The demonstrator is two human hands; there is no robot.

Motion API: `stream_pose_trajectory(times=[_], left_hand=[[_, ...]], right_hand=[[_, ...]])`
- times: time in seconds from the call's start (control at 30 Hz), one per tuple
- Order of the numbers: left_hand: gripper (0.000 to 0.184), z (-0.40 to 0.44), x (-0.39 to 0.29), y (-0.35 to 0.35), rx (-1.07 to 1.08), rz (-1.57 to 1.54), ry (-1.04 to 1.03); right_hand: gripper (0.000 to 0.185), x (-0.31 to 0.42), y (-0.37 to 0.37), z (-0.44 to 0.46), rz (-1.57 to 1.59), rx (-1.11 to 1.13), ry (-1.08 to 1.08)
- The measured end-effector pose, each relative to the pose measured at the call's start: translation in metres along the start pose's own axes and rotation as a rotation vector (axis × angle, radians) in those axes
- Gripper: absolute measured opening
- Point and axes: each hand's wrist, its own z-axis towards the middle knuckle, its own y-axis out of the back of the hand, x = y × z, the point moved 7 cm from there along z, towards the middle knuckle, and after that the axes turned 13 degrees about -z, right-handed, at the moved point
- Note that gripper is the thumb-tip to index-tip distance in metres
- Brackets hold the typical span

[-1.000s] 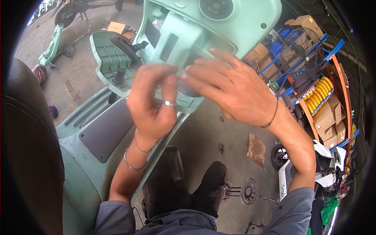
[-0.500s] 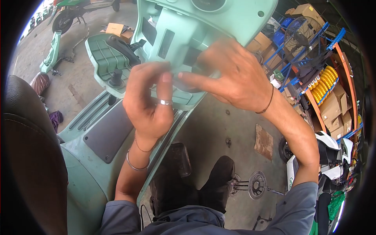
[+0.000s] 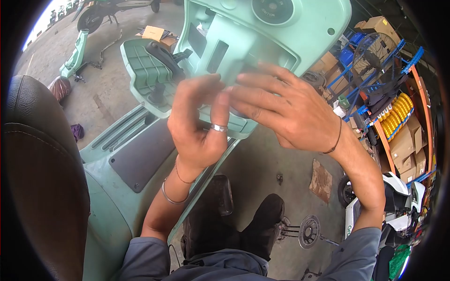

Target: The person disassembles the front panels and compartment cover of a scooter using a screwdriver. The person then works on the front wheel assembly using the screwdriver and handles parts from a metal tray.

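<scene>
My left hand [image 3: 199,122] is raised before a mint-green scooter, palm inward, its fingers curled towards an upright thumb that wears a ring. Anything inside its curl is hidden. My right hand [image 3: 290,107] comes in from the right with its fingers stretched out, their tips at the left thumb and smeared by motion. Behind both hands is the scooter's front inner panel [image 3: 318,35], with a round dark ignition switch [image 3: 273,10] and an uncovered compartment. A ribbed green cover [image 3: 140,65] hangs out at its left, with a black latch-like part [image 3: 161,56] on it.
A dark leather seat [image 3: 44,178] fills the left edge. Below the hands lies the footboard with a grey mat [image 3: 140,154]. On the right stand shelves with cartons [image 3: 403,140], yellow springs [image 3: 396,114] and a fan [image 3: 375,51]. A disc-shaped metal part [image 3: 310,232] lies near my foot.
The view has shifted, so the scooter and both hands sit further right. My right fingers, bent in a pointing pose before, are now straightened over the left fingertips.
</scene>
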Motion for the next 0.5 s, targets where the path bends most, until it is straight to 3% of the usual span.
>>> stream_pose_trajectory(times=[0.07, 0.13, 0.2, 0.27, 0.4, 0.5], left_hand=[[0.028, -0.001, 0.0, -0.001, 0.007, 0.008, 0.008], [0.029, 0.0, 0.0, 0.0, -0.021, -0.014, 0.002], [0.03, 0.001, -0.001, 0.001, -0.01, 0.017, -0.014], [0.031, 0.002, -0.001, 0.002, 0.001, 0.046, -0.028], [0.032, 0.003, -0.002, 0.002, 0.017, 0.082, -0.049], [0.032, 0.002, -0.002, 0.0, 0.015, 0.075, -0.032]], right_hand=[[0.037, -0.001, 0.002, -0.003, 0.024, -0.001, -0.005], [0.054, -0.011, 0.009, -0.006, 0.005, 0.06, -0.104], [0.054, -0.016, 0.006, -0.004, 0.019, 0.069, -0.135], [0.051, -0.011, 0.008, 0.001, 0.007, -0.051, -0.07], [0.037, -0.004, 0.001, 0.0, 0.112, 0.025, -0.085], [0.036, -0.018, 0.007, -0.001, 0.068, 0.005, -0.247]])
